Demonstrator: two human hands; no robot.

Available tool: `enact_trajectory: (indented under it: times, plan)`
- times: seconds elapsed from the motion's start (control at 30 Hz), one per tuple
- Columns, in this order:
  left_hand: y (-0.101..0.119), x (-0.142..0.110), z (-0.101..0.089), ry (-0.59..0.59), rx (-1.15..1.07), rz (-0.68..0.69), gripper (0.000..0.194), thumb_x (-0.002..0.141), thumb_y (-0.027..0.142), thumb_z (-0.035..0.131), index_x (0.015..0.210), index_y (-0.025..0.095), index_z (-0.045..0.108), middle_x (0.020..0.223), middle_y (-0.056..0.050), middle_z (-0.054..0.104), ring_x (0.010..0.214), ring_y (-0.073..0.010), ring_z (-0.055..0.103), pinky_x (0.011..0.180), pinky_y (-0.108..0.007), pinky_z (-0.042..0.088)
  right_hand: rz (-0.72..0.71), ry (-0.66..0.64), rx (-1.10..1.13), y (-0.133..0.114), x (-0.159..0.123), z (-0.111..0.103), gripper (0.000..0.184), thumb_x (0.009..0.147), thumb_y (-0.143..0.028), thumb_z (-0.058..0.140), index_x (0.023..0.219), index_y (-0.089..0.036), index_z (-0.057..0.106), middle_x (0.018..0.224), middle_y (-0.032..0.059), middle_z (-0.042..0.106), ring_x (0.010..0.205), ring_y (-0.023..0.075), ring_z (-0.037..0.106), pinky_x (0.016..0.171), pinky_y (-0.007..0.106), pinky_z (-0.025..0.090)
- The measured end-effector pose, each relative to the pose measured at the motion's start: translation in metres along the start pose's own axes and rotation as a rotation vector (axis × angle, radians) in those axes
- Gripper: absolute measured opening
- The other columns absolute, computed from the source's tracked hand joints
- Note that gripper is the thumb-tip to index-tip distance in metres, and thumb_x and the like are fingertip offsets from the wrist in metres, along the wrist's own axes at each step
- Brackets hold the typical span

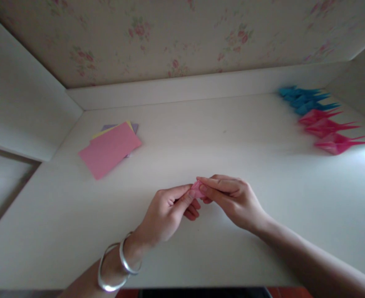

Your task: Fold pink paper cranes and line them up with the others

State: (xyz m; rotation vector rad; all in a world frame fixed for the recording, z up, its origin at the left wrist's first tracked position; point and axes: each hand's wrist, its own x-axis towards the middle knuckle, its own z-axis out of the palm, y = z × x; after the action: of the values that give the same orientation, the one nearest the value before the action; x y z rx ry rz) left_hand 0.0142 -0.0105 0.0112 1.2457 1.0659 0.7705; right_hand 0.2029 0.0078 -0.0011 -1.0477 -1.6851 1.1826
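Observation:
A small folded piece of pink paper (198,189) is held between both hands above the white table. My left hand (170,209) pinches its left side between thumb and index finger, the other fingers curled below. My right hand (229,196) grips the right side, thumb in front and index finger along the top edge. Fingers cover much of the paper, so its full folded shape is hidden. Two silver bangles circle my left wrist.
A stack of paper sheets (112,151), pink on top with yellow and purple beneath, lies at the left. Blue folded paper cranes (305,99) and pink folded paper cranes (334,144) line the right back of the table (182,145). A floral wall rises behind.

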Motion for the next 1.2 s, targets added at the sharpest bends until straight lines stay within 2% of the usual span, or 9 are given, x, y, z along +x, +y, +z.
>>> enact_trajectory:
  times: [0.17,0.27,0.4,0.53,0.6,0.73,0.93,1.03,1.2]
  plan:
    - [0.0,0.001,-0.001,-0.014,0.066,0.018,0.034,0.098,0.039,0.05,0.094,0.016,0.075,0.074,-0.005,0.07,0.065,-0.0152,0.067,0.062,-0.025,0.059,-0.1,-0.012,-0.096,0.002,-0.002,0.0,0.028,0.094,-0.02,0.057,0.117,-0.021,0.073,0.078,0.0045,0.068,0.066,0.014,0.065,0.059,0.026,0.053]
    - [-0.001,-0.001,-0.001,0.02,0.197,0.066,0.031,0.098,0.037,0.05,0.088,0.017,0.072,0.068,-0.003,0.068,0.061,-0.0142,0.065,0.06,-0.024,0.056,-0.125,0.014,-0.158,0.003,-0.002,0.002,0.024,0.094,-0.023,0.059,0.111,-0.018,0.075,0.08,0.0056,0.071,0.067,0.0147,0.066,0.062,0.026,0.052]
    - [-0.002,-0.002,-0.001,-0.002,0.261,0.095,0.03,0.099,0.034,0.049,0.089,0.017,0.072,0.068,-0.002,0.067,0.06,-0.0128,0.064,0.059,-0.022,0.053,0.062,-0.016,-0.051,0.004,0.0,0.002,0.021,0.093,-0.033,0.061,0.092,-0.019,0.078,0.076,0.0033,0.073,0.07,0.0155,0.068,0.064,0.025,0.054]
    - [-0.003,0.0,-0.003,-0.088,0.226,0.043,0.032,0.099,0.033,0.047,0.094,0.016,0.074,0.073,-0.003,0.067,0.064,-0.0133,0.063,0.061,-0.022,0.055,0.193,-0.178,0.045,0.002,0.003,-0.003,0.032,0.096,-0.038,0.055,0.083,-0.018,0.075,0.073,0.0026,0.072,0.069,0.0152,0.066,0.061,0.024,0.052]
    - [-0.002,0.0,-0.003,-0.104,0.209,0.01,0.033,0.099,0.034,0.048,0.091,0.015,0.073,0.073,-0.004,0.066,0.065,-0.0134,0.063,0.062,-0.023,0.054,0.145,-0.212,-0.032,-0.001,0.004,-0.006,0.033,0.098,-0.035,0.052,0.078,-0.017,0.073,0.074,0.0025,0.071,0.069,0.014,0.064,0.062,0.024,0.049]
    - [0.0,0.002,-0.002,-0.1,0.132,-0.034,0.032,0.097,0.038,0.051,0.087,0.014,0.068,0.075,-0.004,0.066,0.067,-0.0138,0.064,0.064,-0.024,0.055,0.005,-0.111,-0.199,-0.004,0.002,-0.006,0.025,0.096,-0.024,0.054,0.079,-0.018,0.072,0.075,0.0016,0.069,0.069,0.0127,0.062,0.065,0.024,0.045]
    - [-0.002,-0.001,0.002,-0.162,0.16,-0.177,0.043,0.095,0.052,0.049,0.076,0.015,0.06,0.062,0.0,0.06,0.055,-0.0126,0.061,0.052,-0.023,0.05,-0.026,-0.087,-0.179,-0.006,-0.001,-0.003,0.021,0.094,-0.017,0.056,0.082,-0.018,0.073,0.075,0.001,0.068,0.069,0.0119,0.062,0.064,0.023,0.044]
    - [-0.002,-0.004,0.003,-0.195,0.246,-0.176,0.046,0.097,0.052,0.044,0.069,0.016,0.056,0.055,0.002,0.056,0.047,-0.0099,0.054,0.047,-0.02,0.043,-0.035,-0.13,-0.153,-0.007,-0.002,-0.002,0.022,0.095,-0.018,0.055,0.081,-0.018,0.072,0.073,0.001,0.066,0.068,0.0118,0.06,0.064,0.023,0.044]
    - [0.003,-0.006,0.001,-0.184,0.315,-0.113,0.04,0.1,0.046,0.041,0.08,0.017,0.06,0.054,0.004,0.054,0.045,-0.0079,0.047,0.046,-0.02,0.036,-0.02,-0.112,-0.103,-0.008,-0.001,0.003,0.024,0.096,-0.02,0.054,0.078,-0.018,0.07,0.073,0.0007,0.065,0.068,0.011,0.06,0.064,0.022,0.044]
